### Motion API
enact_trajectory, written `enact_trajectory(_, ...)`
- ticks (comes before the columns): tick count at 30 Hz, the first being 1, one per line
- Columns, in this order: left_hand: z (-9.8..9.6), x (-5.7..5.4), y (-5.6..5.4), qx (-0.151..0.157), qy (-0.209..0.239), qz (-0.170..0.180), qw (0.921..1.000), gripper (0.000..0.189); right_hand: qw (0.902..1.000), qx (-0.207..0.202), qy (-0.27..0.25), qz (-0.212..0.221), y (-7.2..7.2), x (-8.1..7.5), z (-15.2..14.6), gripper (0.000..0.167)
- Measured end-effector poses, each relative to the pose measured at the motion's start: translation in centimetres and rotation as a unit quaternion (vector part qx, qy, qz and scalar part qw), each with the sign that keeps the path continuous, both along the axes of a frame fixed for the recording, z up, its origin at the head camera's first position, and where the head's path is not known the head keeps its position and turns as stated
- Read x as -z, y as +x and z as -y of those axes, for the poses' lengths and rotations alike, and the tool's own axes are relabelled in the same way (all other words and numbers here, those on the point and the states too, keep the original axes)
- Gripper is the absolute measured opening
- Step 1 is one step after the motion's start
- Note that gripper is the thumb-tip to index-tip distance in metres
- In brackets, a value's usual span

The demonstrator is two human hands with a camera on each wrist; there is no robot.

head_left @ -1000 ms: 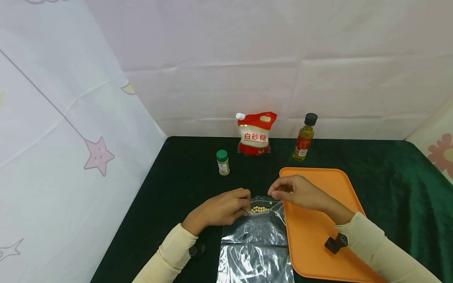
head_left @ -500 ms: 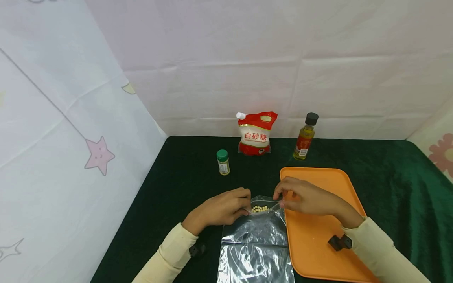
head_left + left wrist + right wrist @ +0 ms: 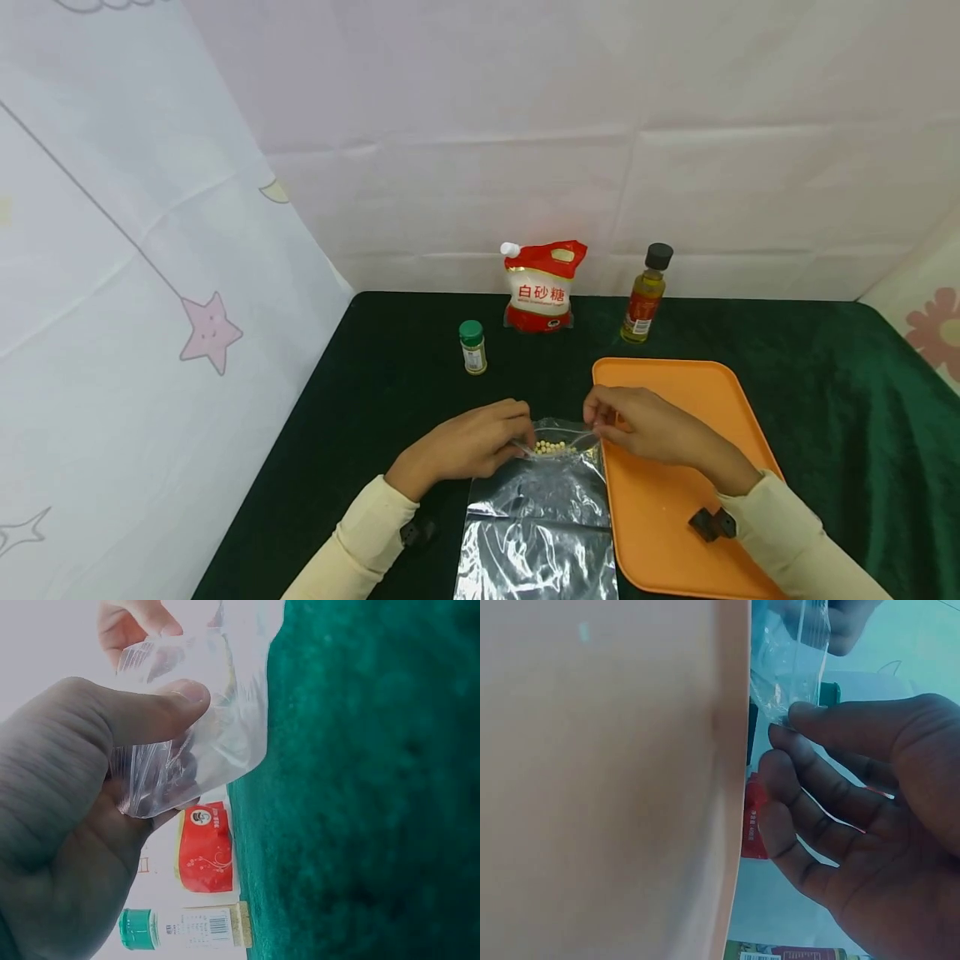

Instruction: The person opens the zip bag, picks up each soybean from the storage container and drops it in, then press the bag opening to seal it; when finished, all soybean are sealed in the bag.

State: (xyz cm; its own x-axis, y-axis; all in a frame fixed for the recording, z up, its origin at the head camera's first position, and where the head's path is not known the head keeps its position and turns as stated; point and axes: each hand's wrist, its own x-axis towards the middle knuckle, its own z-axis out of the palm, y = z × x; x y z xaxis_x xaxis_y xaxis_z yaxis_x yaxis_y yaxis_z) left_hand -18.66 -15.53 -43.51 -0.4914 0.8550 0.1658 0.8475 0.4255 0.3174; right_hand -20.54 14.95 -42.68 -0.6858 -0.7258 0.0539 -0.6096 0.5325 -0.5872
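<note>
A clear zip-top plastic bag (image 3: 536, 533) lies on the dark green cloth, its mouth end toward the back. Small round pale-yellow balls (image 3: 551, 447) show just inside the mouth. My left hand (image 3: 476, 437) pinches the left side of the bag's mouth; in the left wrist view its thumb (image 3: 161, 716) presses on the plastic, with the other fingers mostly behind it. At the opposite corner, my right hand (image 3: 652, 425) pinches the bag edge between thumb and forefinger, as the right wrist view shows. Its other fingers are loosely curled.
An orange tray (image 3: 675, 517) lies right of the bag, under my right forearm. Farther back stand a green-capped seasoning jar (image 3: 472, 348), a red and white sugar pouch (image 3: 540, 287) and a black-capped oil bottle (image 3: 645, 300). A pale fabric backdrop (image 3: 465, 200) rises behind the table.
My right hand was raised near the bag's mouth, then moved right and down to the right corner and took hold of it. The left hand keeps its grip with little movement.
</note>
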Motion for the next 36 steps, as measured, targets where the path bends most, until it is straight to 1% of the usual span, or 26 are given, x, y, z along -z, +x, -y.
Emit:
enact_trajectory(5,0.5,-0.1,-0.4,-0.025,0.005,0.057,0.9981,0.029,0.9998,0.016,0.0,-0.008,0.1,0.1,0.1,0.019)
enact_trajectory(8,1.0,-0.4,-0.7,-0.044,0.013,0.098,0.9942,0.04,0.9997,0.022,-0.002,-0.013,0.1,0.0,0.1,0.02)
enact_trajectory(11,1.8,-0.8,-1.1,-0.063,0.024,0.145,0.9872,0.046,0.9996,0.025,-0.005,-0.013,0.0,0.0,0.1,0.02)
enact_trajectory(13,2.4,-1.0,-1.3,-0.071,0.032,0.172,0.982,0.045,0.9995,0.027,-0.005,-0.015,0.0,-0.1,0.0,0.019)
enact_trajectory(15,2.9,-1.3,-1.5,-0.078,0.038,0.192,0.9774,0.041,0.9994,0.029,-0.004,-0.017,0.0,-0.1,0.0,0.019)
enact_trajectory(18,3.5,-1.4,-1.7,-0.086,0.046,0.198,0.9753,0.036,0.9992,0.032,-0.003,-0.025,0.0,-0.1,0.0,0.019)
enact_trajectory(23,4.2,-1.5,-2.0,-0.098,0.051,0.201,0.9734,0.034,0.9989,0.035,-0.005,-0.031,-0.1,0.0,0.0,0.02)
enact_trajectory(30,4.6,-1.5,-2.2,-0.092,0.066,0.205,0.9721,0.034,0.9986,0.032,-0.012,-0.041,-0.1,-0.1,0.0,0.024)
enact_trajectory(36,4.5,-1.4,-2.0,-0.095,0.066,0.209,0.9711,0.033,0.9986,0.031,-0.013,-0.04,0.0,0.2,0.0,0.026)
